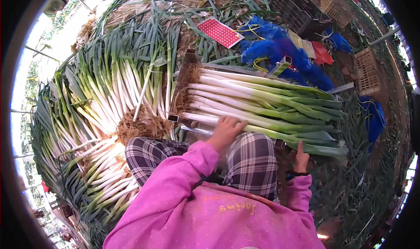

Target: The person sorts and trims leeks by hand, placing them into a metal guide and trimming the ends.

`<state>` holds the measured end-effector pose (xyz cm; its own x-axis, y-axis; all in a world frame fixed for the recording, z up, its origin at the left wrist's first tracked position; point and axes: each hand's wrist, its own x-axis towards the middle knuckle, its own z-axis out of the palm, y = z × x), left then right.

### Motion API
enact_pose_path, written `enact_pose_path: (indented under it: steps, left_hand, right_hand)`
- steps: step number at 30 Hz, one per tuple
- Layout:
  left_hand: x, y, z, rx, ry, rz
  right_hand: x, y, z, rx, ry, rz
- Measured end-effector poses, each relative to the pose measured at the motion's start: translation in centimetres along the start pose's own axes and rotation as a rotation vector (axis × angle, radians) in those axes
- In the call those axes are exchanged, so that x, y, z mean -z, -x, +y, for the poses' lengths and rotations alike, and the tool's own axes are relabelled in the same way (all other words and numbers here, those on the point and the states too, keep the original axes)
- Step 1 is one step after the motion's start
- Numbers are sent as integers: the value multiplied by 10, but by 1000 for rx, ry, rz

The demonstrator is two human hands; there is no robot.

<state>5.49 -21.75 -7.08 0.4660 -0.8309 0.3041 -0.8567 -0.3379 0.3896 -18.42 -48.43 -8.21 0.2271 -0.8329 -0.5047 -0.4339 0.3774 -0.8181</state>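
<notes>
A row of leeks (pixel 242 98) lies in a metal frame (pixel 178 85) before my knees, roots against its left end wall and green leaves out to the right. My left hand (pixel 227 132) has its fingers over the white stalk of the nearest leek (pixel 262 130). At the green end of that same leek is my right hand (pixel 299 157), one digit on top of the leaves and the rest mostly hidden beneath. An upright metal post (pixel 280 67) stands at the frame's far side.
To my left spreads a large heap of leeks (pixel 111 88) with a root clump (pixel 141 124). Beyond the frame are a red patterned card (pixel 220 32), blue netting (pixel 275 49) and a black plastic crate (pixel 295 11). A tan crate (pixel 367 72) stands at right, among leaf scraps (pixel 354 180).
</notes>
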Motion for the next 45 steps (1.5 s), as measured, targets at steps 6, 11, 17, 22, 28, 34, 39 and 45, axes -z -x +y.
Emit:
enact_pose_path:
  steps: [6,11,17,22,28,34,39,45]
  left_hand:
    - [-10,17,-5,24,-120,-116]
    - [-13,21,-4,79,-120,-173]
    - [1,28,-4,81,-111,-136]
    - [24,-32,-44,258,-177,-111]
    - [20,8,-53,314,-164,-199]
    - [54,-96,-61,167,-129,-36]
    - [24,-106,-89,78,-245,-31]
    - [88,-83,-42,7,56,-42]
  right_hand:
    - [-15,5,4,-60,124,36]
    - [-13,14,-8,-213,85,-152]
    - [-25,41,-74,759,710,-137]
    - [-83,1,-77,1246,1073,-104]
    - [-91,-4,-48,1162,1245,-340]
    - [-71,-34,-100,1043,932,-409]
    - [-100,-39,-148,1297,1254,73]
    - [-46,-18,-188,1305,1197,-274]
